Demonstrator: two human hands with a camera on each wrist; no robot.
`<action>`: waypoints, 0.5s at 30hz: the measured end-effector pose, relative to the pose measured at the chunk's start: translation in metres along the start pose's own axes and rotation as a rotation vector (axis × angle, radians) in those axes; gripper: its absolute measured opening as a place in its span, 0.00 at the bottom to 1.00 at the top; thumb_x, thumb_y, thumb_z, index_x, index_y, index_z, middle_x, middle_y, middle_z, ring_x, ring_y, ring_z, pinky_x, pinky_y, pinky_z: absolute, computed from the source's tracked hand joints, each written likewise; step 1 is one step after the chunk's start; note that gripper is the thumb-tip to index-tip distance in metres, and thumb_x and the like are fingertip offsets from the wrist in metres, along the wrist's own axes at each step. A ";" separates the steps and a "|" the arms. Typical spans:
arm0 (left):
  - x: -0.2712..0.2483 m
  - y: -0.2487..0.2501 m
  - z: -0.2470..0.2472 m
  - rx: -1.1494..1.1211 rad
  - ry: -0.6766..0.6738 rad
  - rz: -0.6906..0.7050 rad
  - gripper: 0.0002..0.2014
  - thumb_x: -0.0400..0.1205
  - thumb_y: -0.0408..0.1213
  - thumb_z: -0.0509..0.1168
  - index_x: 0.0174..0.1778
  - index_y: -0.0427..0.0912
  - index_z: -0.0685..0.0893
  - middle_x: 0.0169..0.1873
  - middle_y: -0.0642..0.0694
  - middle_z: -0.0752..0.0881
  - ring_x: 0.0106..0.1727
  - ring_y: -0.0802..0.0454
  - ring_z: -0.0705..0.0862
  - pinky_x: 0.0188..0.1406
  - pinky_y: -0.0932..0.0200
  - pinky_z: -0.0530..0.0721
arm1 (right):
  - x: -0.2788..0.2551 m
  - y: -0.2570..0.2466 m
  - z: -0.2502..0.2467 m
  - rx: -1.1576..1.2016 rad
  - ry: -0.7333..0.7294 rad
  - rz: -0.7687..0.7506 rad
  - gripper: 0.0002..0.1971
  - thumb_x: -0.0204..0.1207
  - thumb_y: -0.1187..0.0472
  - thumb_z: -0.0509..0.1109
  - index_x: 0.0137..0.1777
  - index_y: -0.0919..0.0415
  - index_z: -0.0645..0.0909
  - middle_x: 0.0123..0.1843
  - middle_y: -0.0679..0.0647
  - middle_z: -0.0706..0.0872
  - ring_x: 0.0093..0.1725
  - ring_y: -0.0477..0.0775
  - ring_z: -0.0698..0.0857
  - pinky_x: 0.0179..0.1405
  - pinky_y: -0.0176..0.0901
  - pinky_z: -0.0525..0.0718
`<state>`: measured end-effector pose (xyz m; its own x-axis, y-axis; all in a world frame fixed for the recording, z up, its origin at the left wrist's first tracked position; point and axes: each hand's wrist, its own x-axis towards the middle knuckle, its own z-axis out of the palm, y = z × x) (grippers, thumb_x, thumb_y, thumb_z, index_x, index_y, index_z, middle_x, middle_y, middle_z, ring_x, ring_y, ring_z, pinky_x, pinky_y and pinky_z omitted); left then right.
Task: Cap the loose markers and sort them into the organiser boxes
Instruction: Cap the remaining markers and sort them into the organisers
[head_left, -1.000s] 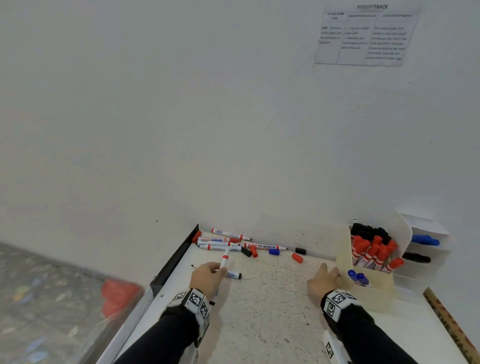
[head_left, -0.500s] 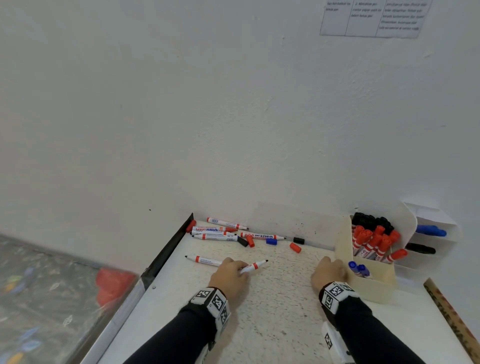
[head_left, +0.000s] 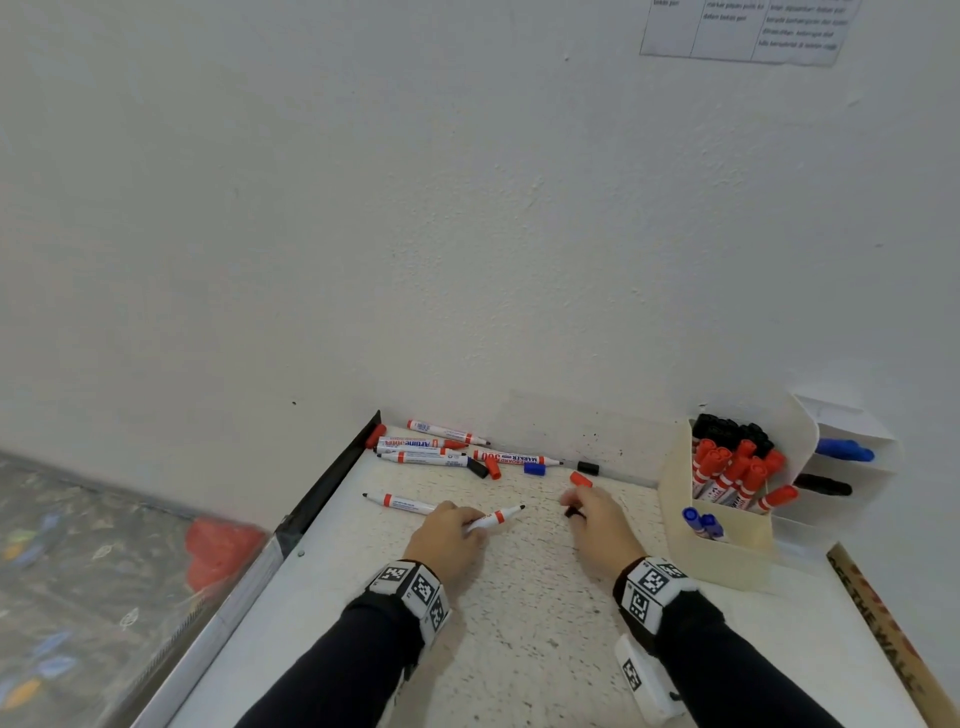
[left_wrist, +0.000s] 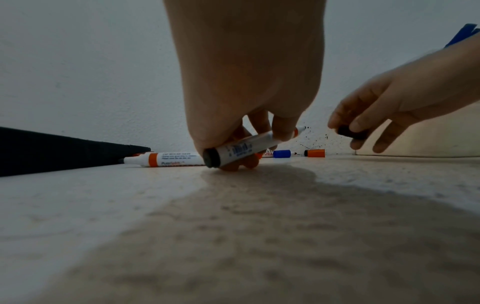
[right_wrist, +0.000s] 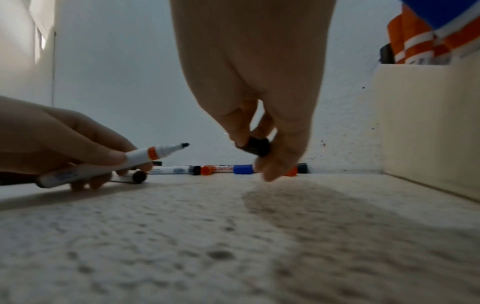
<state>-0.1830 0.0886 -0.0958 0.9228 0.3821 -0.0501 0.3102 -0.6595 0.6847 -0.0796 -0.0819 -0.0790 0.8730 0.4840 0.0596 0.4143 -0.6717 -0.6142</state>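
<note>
My left hand grips an uncapped white marker with an orange band and black tip, pointing right, low over the table; the left wrist view shows that marker by its black butt end. My right hand pinches a black cap between thumb and fingers, a short way right of the marker's tip. Another uncapped marker lies just left of my left hand. Several loose markers and caps, among them a blue cap and a red cap, lie by the wall.
A cream organiser box at the right holds red, black and blue capped markers. White side compartments behind it hold a blue and a black marker. A black strip edges the table's left side. A wooden ruler lies at the far right.
My left hand carried the marker from the left toward the middle and turned its tip rightward. My right hand left the organiser box, moved left and now holds a black cap.
</note>
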 end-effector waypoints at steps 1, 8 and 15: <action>-0.001 0.000 0.000 0.004 -0.001 0.010 0.16 0.83 0.43 0.57 0.64 0.46 0.81 0.50 0.49 0.75 0.49 0.55 0.76 0.49 0.63 0.72 | -0.002 -0.006 0.002 0.052 -0.017 -0.050 0.12 0.80 0.71 0.60 0.58 0.57 0.77 0.59 0.49 0.77 0.59 0.47 0.78 0.62 0.32 0.74; -0.002 0.001 -0.002 0.038 -0.048 0.115 0.16 0.84 0.41 0.56 0.67 0.49 0.80 0.48 0.51 0.74 0.50 0.56 0.74 0.51 0.63 0.70 | -0.006 -0.015 0.011 0.233 -0.032 -0.126 0.13 0.75 0.70 0.69 0.53 0.52 0.77 0.50 0.44 0.80 0.48 0.32 0.78 0.42 0.17 0.76; -0.004 0.003 -0.002 -0.021 -0.103 0.169 0.14 0.85 0.42 0.56 0.62 0.52 0.82 0.49 0.50 0.79 0.51 0.54 0.77 0.49 0.62 0.72 | -0.009 -0.013 0.014 0.369 -0.099 -0.078 0.07 0.76 0.65 0.69 0.44 0.49 0.81 0.41 0.49 0.86 0.37 0.41 0.83 0.39 0.28 0.83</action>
<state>-0.1862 0.0866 -0.0925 0.9802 0.1981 -0.0065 0.1450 -0.6944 0.7048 -0.0969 -0.0696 -0.0824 0.8061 0.5895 0.0522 0.3423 -0.3923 -0.8538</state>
